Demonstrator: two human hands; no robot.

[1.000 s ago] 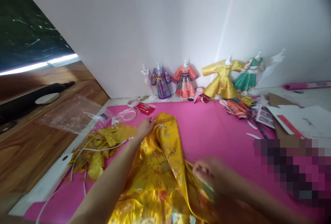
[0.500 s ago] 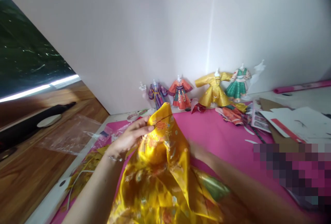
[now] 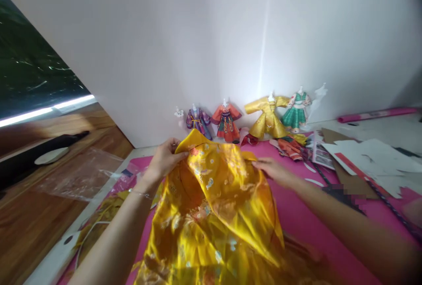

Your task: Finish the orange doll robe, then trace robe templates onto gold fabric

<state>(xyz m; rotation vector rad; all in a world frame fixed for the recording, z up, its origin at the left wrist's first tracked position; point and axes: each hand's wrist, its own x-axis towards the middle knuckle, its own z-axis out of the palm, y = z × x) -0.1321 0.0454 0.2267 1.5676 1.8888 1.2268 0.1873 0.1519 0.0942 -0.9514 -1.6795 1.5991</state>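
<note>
A large piece of shiny yellow brocade fabric (image 3: 227, 197) with small coloured motifs hangs in front of me, its lower part running out of the bottom of the view. My left hand (image 3: 166, 157) pinches its upper left edge, thumb on the near side. At the upper right edge, my right hand (image 3: 272, 168) grips the cloth between thumb and fingers. Between the two hands the top edge sags slightly, and folds run diagonally down the middle. Dark curved lines show on the fabric near both sides.
Small dress forms in doll robes stand along the white wall, among them a yellow robe (image 3: 267, 116) and an orange robe (image 3: 226, 120). A pink mat (image 3: 296, 214) covers the table. Paper sheets (image 3: 372, 157) lie right; a clear plastic bag (image 3: 85, 175) lies left.
My right hand has come up from behind the cloth to its upper right edge. The fabric's top is now spread wide between both hands, where it was a narrow peak.
</note>
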